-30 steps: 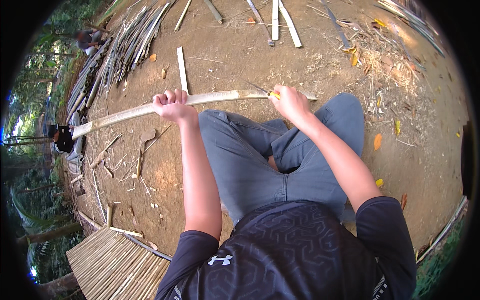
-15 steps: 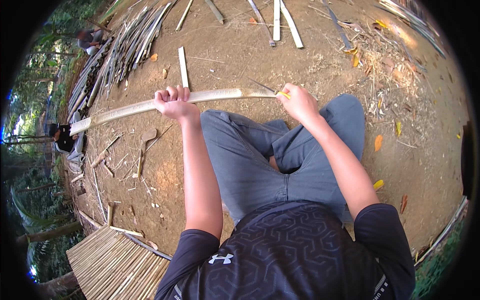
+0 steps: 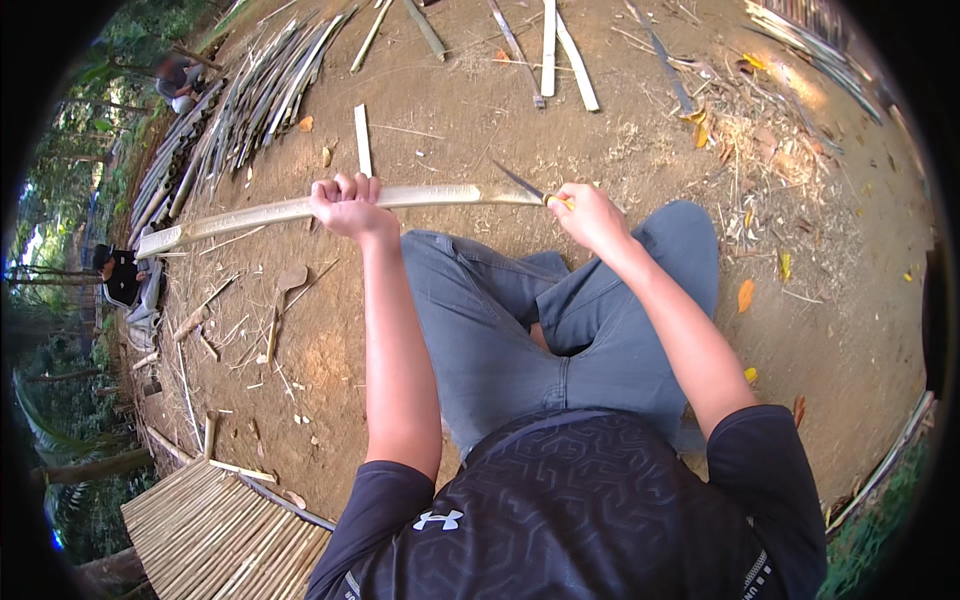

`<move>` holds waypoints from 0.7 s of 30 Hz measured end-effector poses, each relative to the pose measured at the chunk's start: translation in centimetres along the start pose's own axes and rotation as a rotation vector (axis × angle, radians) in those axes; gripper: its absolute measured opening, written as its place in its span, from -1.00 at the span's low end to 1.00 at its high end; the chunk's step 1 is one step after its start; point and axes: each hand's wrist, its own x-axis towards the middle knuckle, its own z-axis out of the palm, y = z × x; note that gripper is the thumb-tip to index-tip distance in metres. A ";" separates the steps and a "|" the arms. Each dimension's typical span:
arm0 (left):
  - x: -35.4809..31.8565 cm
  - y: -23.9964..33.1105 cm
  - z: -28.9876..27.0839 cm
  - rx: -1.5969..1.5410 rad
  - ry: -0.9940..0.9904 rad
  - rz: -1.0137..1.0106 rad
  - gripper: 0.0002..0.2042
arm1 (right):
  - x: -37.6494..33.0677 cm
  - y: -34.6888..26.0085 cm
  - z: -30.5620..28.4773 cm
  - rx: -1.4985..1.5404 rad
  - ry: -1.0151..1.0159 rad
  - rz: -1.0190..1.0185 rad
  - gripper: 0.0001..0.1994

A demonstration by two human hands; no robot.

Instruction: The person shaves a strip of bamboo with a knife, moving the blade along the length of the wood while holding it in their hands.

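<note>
A long pale split-bamboo strip [image 3: 430, 195] lies crosswise in front of my knees, its far end reaching out to the left. Closed around it, my left hand [image 3: 348, 208] grips the strip left of its middle, palm side toward me. My right hand [image 3: 592, 218] is wrapped round the yellow handle of a knife [image 3: 520, 181] at the strip's right end. The dark, narrow blade points up and left, crossing the strip near that end; whether its edge touches the bamboo I cannot tell. My right fingers hide most of the handle and the strip's tip.
A short pale strip [image 3: 363, 140] lies beyond my left hand. Piled bamboo poles [image 3: 285, 85] are at the far left, with a seated person [image 3: 125, 278] below them. A broad-headed wooden tool [image 3: 290, 280], a slatted bamboo panel [image 3: 225, 530] and shavings [image 3: 745, 150] lie on the dirt.
The knife's blade has tilted more steeply and shows more of its flat side. My right hand has shifted slightly left and toward me. My left hand keeps its hold on the strip.
</note>
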 end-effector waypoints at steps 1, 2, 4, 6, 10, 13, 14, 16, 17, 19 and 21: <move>0.1 0.1 -0.2 -0.015 -0.003 0.000 -0.69 | 0.4 -0.1 -0.3 -0.018 -0.014 0.027 -0.78; 0.1 0.1 -0.8 -0.019 0.001 -0.004 -0.69 | -0.2 -1.3 -0.6 -0.005 -0.033 -0.025 -0.77; -0.2 0.3 -0.7 -0.024 0.002 -0.006 -0.69 | -1.6 -2.6 0.0 -0.003 0.012 -0.112 -0.78; -0.4 0.3 -0.3 -0.009 0.003 0.002 -0.70 | -1.4 -2.0 0.2 -0.008 0.047 -0.128 -0.79; -0.3 0.2 -0.4 -0.003 -0.020 0.020 -0.71 | 1.8 2.8 0.8 -0.128 0.010 0.036 -0.75; -0.1 0.1 -1.0 -0.036 -0.013 0.017 -0.71 | -1.6 -1.4 -0.5 0.062 0.004 -0.149 -0.75; -0.2 0.1 -0.7 -0.034 -0.001 0.012 -0.71 | -2.0 -1.2 0.2 0.051 0.030 -0.123 -0.77; -0.2 -0.1 -0.4 -0.039 0.018 -0.003 -0.70 | -1.1 -0.2 -0.2 0.106 -0.027 -0.071 -0.76; 0.1 0.0 -0.7 -0.042 0.031 -0.004 -0.71 | -0.8 -0.9 -0.9 0.136 -0.062 -0.053 -0.76; 0.5 -0.1 -1.1 -0.058 0.035 -0.004 -0.71 | -1.0 -2.7 -1.1 0.038 -0.010 -0.108 -0.78; 0.4 -0.2 -1.3 -0.076 0.013 -0.017 -0.71 | -2.1 -4.3 -0.4 0.012 0.053 -0.185 -0.78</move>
